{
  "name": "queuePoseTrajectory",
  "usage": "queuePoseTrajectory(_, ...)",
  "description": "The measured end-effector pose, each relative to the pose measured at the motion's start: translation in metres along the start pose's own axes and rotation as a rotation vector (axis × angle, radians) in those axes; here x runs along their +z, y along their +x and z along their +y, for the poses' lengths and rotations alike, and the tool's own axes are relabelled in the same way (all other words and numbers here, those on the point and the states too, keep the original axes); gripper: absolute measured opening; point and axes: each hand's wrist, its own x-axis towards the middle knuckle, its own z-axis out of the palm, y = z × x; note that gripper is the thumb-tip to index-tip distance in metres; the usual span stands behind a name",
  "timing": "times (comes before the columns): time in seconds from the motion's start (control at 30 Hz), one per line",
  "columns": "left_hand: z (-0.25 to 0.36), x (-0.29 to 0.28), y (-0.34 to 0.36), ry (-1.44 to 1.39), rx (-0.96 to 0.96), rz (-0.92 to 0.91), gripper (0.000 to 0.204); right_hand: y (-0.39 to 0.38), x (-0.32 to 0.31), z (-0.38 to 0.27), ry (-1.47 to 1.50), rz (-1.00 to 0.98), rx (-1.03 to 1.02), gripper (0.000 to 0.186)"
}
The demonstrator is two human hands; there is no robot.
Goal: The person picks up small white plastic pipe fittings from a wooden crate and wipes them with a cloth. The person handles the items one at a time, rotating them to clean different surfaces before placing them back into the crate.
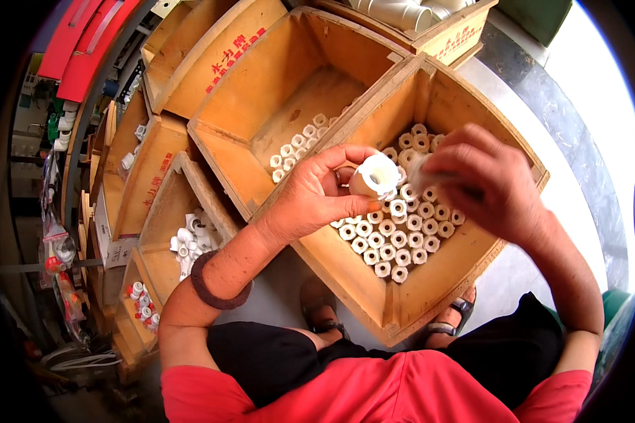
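Note:
Between the thumb and fingers of my left hand (324, 187) is a white plastic pipe fitting (375, 176), its round open end turned up. My right hand (483, 180) is just to the right, fingers curled and blurred by motion. A pale smeared shape shows at its fingertips, too blurred to name. Both hands are above a wooden bin (346, 282) where many white plastic fittings (398, 240) with hexagonal rims stand packed together, holes facing up. Part of them is hidden behind my hands.
To the left, a second wooden bin (261, 120) holds a few rows of similar white fittings (300, 144). Smaller bins farther left contain white elbow-like fittings (190, 240) and red-and-white pieces (142, 307). Large white pipes (395, 13) lie in a box at the back.

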Motion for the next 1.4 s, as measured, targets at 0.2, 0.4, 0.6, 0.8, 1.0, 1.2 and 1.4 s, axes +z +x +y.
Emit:
queuePoseTrajectory(0.2,0.004,0.009,-0.006,0.184,0.026,0.005,0.057,0.007,-0.01,-0.006,-0.102,0.12,-0.028,0.031)
queuePoseTrajectory(0.4,0.0,0.016,-0.007,0.015,0.028,-0.018,0.052,0.004,-0.002,-0.036,-0.139,-0.052,-0.075,0.032)
queuePoseTrajectory(0.6,-0.001,0.01,-0.007,0.116,0.04,-0.034,0.051,0.001,-0.008,-0.038,0.358,-0.06,-0.025,0.024)
queuePoseTrajectory(0.8,0.011,0.029,-0.014,0.167,-0.014,-0.083,0.06,0.004,-0.003,-0.033,0.408,0.025,0.103,0.032)
queuePoseTrajectory(1.0,0.007,0.023,-0.015,-0.124,-0.069,-0.108,0.059,0.001,0.0,-0.034,0.276,-0.011,0.039,0.031)
queuePoseTrajectory(1.2,0.005,0.02,-0.019,-0.208,-0.139,-0.065,0.057,0.0,-0.005,-0.036,0.192,-0.055,0.002,0.029)
queuePoseTrajectory(1.4,0.002,0.02,-0.019,-0.063,-0.066,-0.079,0.058,-0.001,-0.016,-0.028,0.055,-0.005,0.025,0.032)
